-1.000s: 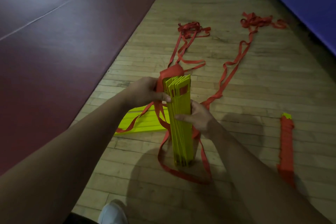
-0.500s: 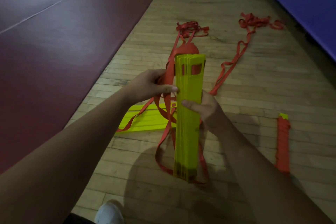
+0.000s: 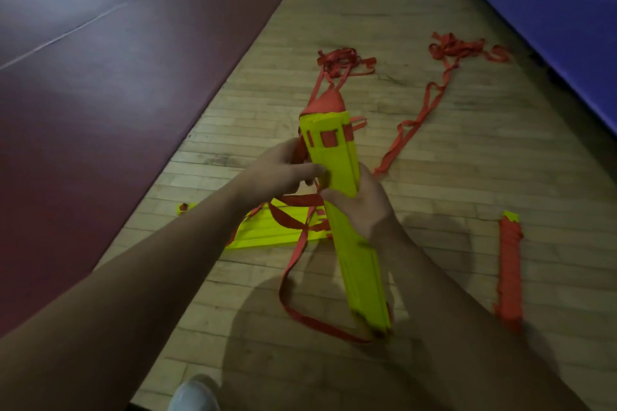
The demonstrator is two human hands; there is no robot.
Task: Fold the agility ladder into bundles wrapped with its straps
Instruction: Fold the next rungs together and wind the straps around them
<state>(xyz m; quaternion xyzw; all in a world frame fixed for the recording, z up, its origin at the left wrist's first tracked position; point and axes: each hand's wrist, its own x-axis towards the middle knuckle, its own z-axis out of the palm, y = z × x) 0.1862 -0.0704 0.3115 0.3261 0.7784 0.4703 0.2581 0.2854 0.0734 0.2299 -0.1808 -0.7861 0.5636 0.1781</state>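
Note:
A stack of yellow ladder rungs (image 3: 360,277) is held upright above the wooden floor, its flat face towards me. My left hand (image 3: 280,173) grips its left edge near the middle, with red strap bunched under the fingers. My right hand (image 3: 364,207) clasps the stack from the right side. Red straps (image 3: 290,294) loop from the stack's top and bottom and trail across the floor. Another flat group of yellow rungs (image 3: 267,233) lies on the floor behind my hands.
A finished bundle wrapped in red strap (image 3: 509,274) lies on the floor at right. Loose strap piles (image 3: 340,60) (image 3: 464,48) sit farther away. A maroon mat (image 3: 100,77) borders the left, a blue mat (image 3: 551,10) the right. My white shoe (image 3: 193,394) shows below.
The rung stack has been turned from edge-on to face-on and lifted and tilted, its top now farther from me. Both hands kept their hold and rose with it.

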